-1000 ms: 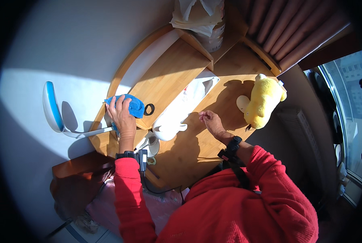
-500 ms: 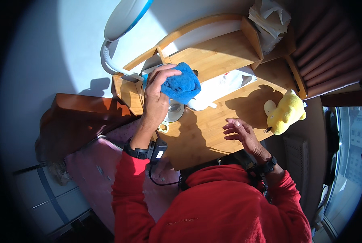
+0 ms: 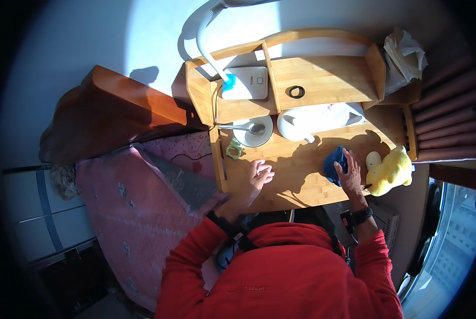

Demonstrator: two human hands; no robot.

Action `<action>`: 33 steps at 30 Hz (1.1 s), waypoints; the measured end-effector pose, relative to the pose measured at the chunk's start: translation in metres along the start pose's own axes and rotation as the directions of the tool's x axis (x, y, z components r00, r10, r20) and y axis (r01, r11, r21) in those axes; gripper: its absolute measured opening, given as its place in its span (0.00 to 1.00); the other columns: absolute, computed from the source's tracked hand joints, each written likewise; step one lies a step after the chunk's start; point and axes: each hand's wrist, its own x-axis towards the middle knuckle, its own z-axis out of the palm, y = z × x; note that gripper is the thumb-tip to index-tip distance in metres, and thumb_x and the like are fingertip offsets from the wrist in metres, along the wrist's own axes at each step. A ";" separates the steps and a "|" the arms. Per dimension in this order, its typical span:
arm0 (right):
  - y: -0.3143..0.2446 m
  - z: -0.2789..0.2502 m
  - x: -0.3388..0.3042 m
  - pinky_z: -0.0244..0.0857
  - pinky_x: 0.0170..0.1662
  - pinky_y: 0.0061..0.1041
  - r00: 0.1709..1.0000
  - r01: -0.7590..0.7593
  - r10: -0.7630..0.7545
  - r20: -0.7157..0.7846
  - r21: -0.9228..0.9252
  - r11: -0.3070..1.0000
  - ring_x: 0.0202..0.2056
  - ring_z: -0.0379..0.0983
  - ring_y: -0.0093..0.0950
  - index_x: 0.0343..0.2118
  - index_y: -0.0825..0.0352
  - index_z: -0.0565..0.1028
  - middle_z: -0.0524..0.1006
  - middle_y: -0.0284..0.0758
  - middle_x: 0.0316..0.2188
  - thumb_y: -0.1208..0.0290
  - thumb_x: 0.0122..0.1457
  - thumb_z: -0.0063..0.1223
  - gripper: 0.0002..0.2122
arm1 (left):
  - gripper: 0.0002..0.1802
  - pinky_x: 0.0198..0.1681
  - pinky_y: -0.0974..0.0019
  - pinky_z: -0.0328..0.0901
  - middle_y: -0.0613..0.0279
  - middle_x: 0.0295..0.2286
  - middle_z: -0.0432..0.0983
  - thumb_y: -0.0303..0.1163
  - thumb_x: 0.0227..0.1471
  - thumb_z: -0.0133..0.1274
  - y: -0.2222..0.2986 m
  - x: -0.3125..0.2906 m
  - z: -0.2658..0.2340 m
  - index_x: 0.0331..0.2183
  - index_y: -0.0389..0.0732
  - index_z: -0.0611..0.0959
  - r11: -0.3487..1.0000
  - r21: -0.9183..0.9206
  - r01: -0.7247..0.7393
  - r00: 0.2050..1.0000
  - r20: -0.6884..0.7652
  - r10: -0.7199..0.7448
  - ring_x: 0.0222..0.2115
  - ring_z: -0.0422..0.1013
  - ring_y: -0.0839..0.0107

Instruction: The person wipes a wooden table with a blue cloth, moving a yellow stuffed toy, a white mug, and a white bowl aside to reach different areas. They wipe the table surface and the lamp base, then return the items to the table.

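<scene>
A bunched blue plush cloth (image 3: 332,166) sits at the right of the wooden desk (image 3: 296,191), in shadow. Over its right side lies my right hand (image 3: 351,175), thumb and fingers around it. Close by on the right is a yellow plush toy (image 3: 389,173). My left hand (image 3: 258,175) hovers above the desk's left part, fingers loosely bent and apart, holding nothing. Beyond it stand a white bowl (image 3: 239,140) with a metal spoon (image 3: 257,128) in it and a small pale green openwork ring (image 3: 234,149).
A wooden shelf (image 3: 323,74) at the back carries a white box (image 3: 254,85) and a black ring (image 3: 296,92). A lamp's bendable neck (image 3: 202,40) rises at its left. White plastic-like items (image 3: 296,122) lie before the shelf. A pink-covered bed (image 3: 126,202) adjoins the left side.
The blue cloth has gone from my raised left hand, over the desk's left, to under my right hand at the right. My left hand has come down and back toward me. The view has shifted.
</scene>
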 end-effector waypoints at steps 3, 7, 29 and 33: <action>-0.008 0.048 -0.011 0.39 0.65 0.52 0.997 0.069 -0.059 0.047 -0.261 0.963 0.65 0.46 0.50 0.62 0.54 0.61 0.57 0.47 0.64 0.56 0.55 0.57 0.32 | 0.23 0.54 0.54 0.66 0.47 0.50 0.66 0.30 0.64 0.43 -0.006 0.023 -0.025 0.57 0.38 0.58 0.939 -0.308 -0.151 0.978 -0.183 0.097 0.49 0.70 0.54; -0.040 0.087 -0.035 0.39 0.67 0.51 0.861 0.470 -0.435 0.262 -0.084 0.879 0.66 0.49 0.44 0.60 0.53 0.64 0.58 0.42 0.64 0.70 0.51 0.57 0.31 | 0.27 0.53 0.48 0.67 0.47 0.51 0.63 0.28 0.63 0.44 0.004 0.056 -0.039 0.60 0.47 0.54 0.895 -0.394 -0.210 0.953 -0.288 0.097 0.47 0.70 0.50; -0.121 0.178 0.030 0.46 0.67 0.44 0.803 0.573 -0.558 0.210 -0.015 0.819 0.62 0.58 0.41 0.56 0.71 0.62 0.66 0.46 0.57 0.72 0.52 0.55 0.28 | 0.25 0.39 0.55 0.79 0.50 0.46 0.68 0.12 0.50 0.39 0.014 0.018 -0.054 0.51 0.37 0.63 0.948 -0.261 -0.180 0.896 -0.441 0.049 0.40 0.75 0.58; -0.131 0.194 0.049 0.44 0.68 0.43 0.815 0.575 -0.558 0.156 -0.107 0.811 0.63 0.57 0.41 0.57 0.71 0.63 0.65 0.46 0.58 0.70 0.55 0.53 0.26 | 0.26 0.38 0.59 0.79 0.55 0.46 0.68 0.13 0.49 0.39 0.019 -0.002 -0.073 0.51 0.37 0.63 0.979 -0.027 -0.204 0.889 -0.423 0.174 0.42 0.75 0.62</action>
